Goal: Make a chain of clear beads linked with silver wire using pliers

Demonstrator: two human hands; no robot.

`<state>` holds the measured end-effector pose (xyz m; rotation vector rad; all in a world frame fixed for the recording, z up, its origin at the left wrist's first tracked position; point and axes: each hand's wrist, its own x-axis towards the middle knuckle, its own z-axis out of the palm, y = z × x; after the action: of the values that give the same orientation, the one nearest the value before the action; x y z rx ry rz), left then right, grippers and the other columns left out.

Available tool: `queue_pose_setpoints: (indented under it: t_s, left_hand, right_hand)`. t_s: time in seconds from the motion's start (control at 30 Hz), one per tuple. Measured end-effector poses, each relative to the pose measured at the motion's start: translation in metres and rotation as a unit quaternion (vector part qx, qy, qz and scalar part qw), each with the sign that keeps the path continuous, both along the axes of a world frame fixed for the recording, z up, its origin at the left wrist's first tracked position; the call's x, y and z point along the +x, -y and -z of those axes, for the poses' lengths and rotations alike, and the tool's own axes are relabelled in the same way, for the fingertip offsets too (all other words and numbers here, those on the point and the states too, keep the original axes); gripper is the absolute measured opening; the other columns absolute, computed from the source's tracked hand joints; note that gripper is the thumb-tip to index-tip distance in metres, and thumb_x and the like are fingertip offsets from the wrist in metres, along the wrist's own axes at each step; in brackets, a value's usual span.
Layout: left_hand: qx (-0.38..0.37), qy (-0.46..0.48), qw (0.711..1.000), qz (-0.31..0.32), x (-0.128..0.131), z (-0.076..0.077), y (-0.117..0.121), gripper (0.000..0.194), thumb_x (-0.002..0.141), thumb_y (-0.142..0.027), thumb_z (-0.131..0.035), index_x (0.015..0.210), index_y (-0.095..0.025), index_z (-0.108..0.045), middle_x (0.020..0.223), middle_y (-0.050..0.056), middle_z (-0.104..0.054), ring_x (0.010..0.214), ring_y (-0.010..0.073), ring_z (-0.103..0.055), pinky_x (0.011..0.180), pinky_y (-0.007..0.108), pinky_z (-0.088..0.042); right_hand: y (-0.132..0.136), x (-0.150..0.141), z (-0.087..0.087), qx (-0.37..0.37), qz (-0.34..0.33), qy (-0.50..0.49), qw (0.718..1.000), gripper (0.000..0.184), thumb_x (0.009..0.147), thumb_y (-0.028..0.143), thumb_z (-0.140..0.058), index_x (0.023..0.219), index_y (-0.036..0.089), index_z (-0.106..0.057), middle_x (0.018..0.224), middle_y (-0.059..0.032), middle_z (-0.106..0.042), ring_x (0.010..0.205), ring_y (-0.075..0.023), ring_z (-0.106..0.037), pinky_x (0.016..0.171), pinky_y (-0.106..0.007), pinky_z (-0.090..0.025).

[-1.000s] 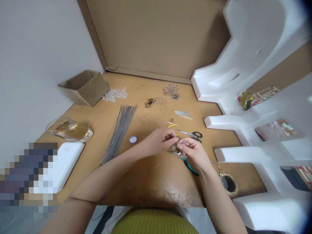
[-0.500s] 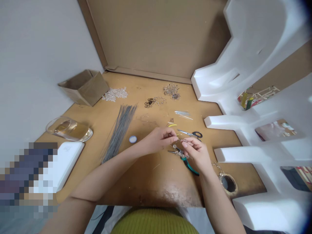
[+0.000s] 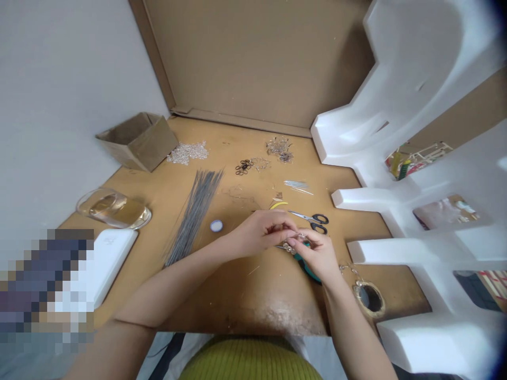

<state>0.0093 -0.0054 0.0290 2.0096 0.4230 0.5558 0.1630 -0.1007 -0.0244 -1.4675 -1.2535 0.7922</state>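
Note:
Both my hands meet over the front right of the wooden table. A small string of clear beads is pinched between them, its far part covered by my fingers. My left hand closes thumb and forefinger at the left end of the beads. My right hand pinches the same strand from the right, fingertips touching the left ones. Beneath the right hand lie teal-handled pliers, partly hidden. Just beyond are black-handled scissors and a yellow-handled tool, mostly hidden by my left hand.
Grey wires lie left of centre beside a small round lid. Farther back are clear beads, a cardboard box and black rings. A glass stands left; white foam edges the right side.
My hands have drawn together, and the bead strand that hung loose below them is now gathered closer between the fingers. The left hand moved slightly right.

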Motion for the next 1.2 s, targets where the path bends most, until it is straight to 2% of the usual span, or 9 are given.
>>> queue_pose_setpoints:
  t_s: [0.1, 0.23, 0.43, 0.5, 0.6, 0.7, 0.8, 0.93, 1.2]
  left_hand:
    - [-0.017, 0.007, 1.0, 0.013, -0.003, -0.002, 0.003, 0.014, 0.081, -0.022, -0.049, 0.083, -0.016, -0.062, 0.07, -0.001, -0.058, 0.061, 0.0071, -0.049, 0.055, 0.018, -0.036]
    - [-0.051, 0.012, 0.999, 0.012, -0.006, -0.006, 0.004, 0.016, 0.083, -0.024, -0.046, 0.088, -0.016, -0.059, 0.072, -0.001, -0.059, 0.061, 0.0072, -0.051, 0.056, 0.018, -0.038]
    - [0.066, -0.035, 0.997, 0.002, -0.004, -0.004, 0.0, 0.02, 0.073, -0.03, -0.059, 0.087, -0.017, -0.054, 0.09, 0.003, -0.06, 0.082, 0.0135, -0.054, 0.073, 0.025, -0.042]
    - [0.083, -0.052, 0.995, -0.005, -0.002, -0.001, 0.001, 0.014, 0.074, -0.026, -0.056, 0.085, -0.017, -0.054, 0.09, 0.003, -0.06, 0.081, 0.0134, -0.054, 0.074, 0.026, -0.042]
    - [0.046, -0.073, 0.996, -0.023, 0.0, 0.001, 0.002, 0.009, 0.079, -0.023, -0.048, 0.08, -0.017, -0.055, 0.081, 0.001, -0.061, 0.073, 0.0111, -0.055, 0.065, 0.022, -0.041]
    - [-0.008, -0.077, 0.997, -0.031, 0.002, -0.001, 0.003, 0.01, 0.078, -0.022, -0.048, 0.08, -0.017, -0.057, 0.074, -0.001, -0.062, 0.067, 0.01, -0.055, 0.057, 0.02, -0.039]
    - [-0.055, -0.064, 0.996, -0.027, 0.003, -0.002, 0.002, 0.01, 0.078, -0.022, -0.048, 0.079, -0.017, -0.057, 0.069, -0.001, -0.062, 0.063, 0.0098, -0.055, 0.057, 0.02, -0.04]
    - [-0.097, -0.046, 0.994, -0.018, 0.004, 0.001, 0.0, 0.011, 0.078, -0.022, -0.048, 0.079, -0.016, -0.057, 0.066, -0.001, -0.061, 0.061, 0.0101, -0.055, 0.058, 0.021, -0.042]
    - [-0.029, -0.039, 0.998, -0.026, 0.005, 0.001, -0.001, 0.011, 0.076, -0.019, -0.05, 0.079, -0.015, -0.061, 0.079, 0.001, -0.063, 0.073, 0.0109, -0.056, 0.067, 0.021, -0.043]
  right_hand:
    - [0.001, 0.004, 0.008, 0.007, -0.008, -0.024, 1.0, 0.014, 0.071, 0.027, -0.065, 0.083, 0.022, -0.07, 0.073, -0.0019, -0.068, 0.064, -0.0146, -0.058, 0.062, -0.026, -0.046]
    - [0.001, 0.006, 0.012, 0.001, -0.016, -0.037, 0.999, 0.014, 0.074, 0.026, -0.062, 0.085, 0.023, -0.07, 0.073, -0.0016, -0.068, 0.065, -0.0145, -0.058, 0.064, -0.027, -0.046]
    - [-0.001, 0.003, 0.009, -0.014, 0.001, -0.142, 0.99, 0.014, 0.071, 0.028, -0.066, 0.083, 0.022, -0.07, 0.07, -0.001, -0.065, 0.057, -0.011, -0.053, 0.055, -0.024, -0.044]
    - [-0.002, 0.003, 0.009, -0.014, 0.004, -0.16, 0.987, 0.014, 0.07, 0.028, -0.067, 0.082, 0.021, -0.07, 0.067, -0.0007, -0.064, 0.054, -0.01, -0.05, 0.052, -0.023, -0.043]
    - [-0.001, 0.004, 0.007, -0.011, 0.003, -0.177, 0.984, 0.013, 0.07, 0.027, -0.068, 0.082, 0.022, -0.069, 0.064, 0.0004, -0.062, 0.054, -0.0101, -0.05, 0.053, -0.024, -0.044]
    - [0.0, 0.006, 0.003, -0.013, 0.008, -0.187, 0.982, 0.014, 0.07, 0.027, -0.068, 0.084, 0.022, -0.068, 0.062, 0.0014, -0.061, 0.056, -0.0114, -0.053, 0.054, -0.025, -0.045]
    - [0.0, 0.006, -0.002, 0.001, 0.029, -0.167, 0.986, 0.013, 0.071, 0.028, -0.067, 0.082, 0.023, -0.065, 0.066, 0.0004, -0.062, 0.061, -0.0134, -0.057, 0.059, -0.028, -0.048]
    - [-0.001, 0.008, -0.007, 0.058, 0.036, -0.089, 0.994, 0.005, 0.073, 0.024, -0.065, 0.077, 0.024, -0.067, 0.084, -0.0024, -0.065, 0.08, -0.0162, -0.059, 0.075, -0.031, -0.047]
    - [-0.001, 0.01, -0.006, 0.093, 0.048, -0.023, 0.994, 0.005, 0.074, 0.022, -0.065, 0.076, 0.025, -0.068, 0.081, -0.0011, -0.062, 0.08, -0.0158, -0.057, 0.075, -0.03, -0.045]
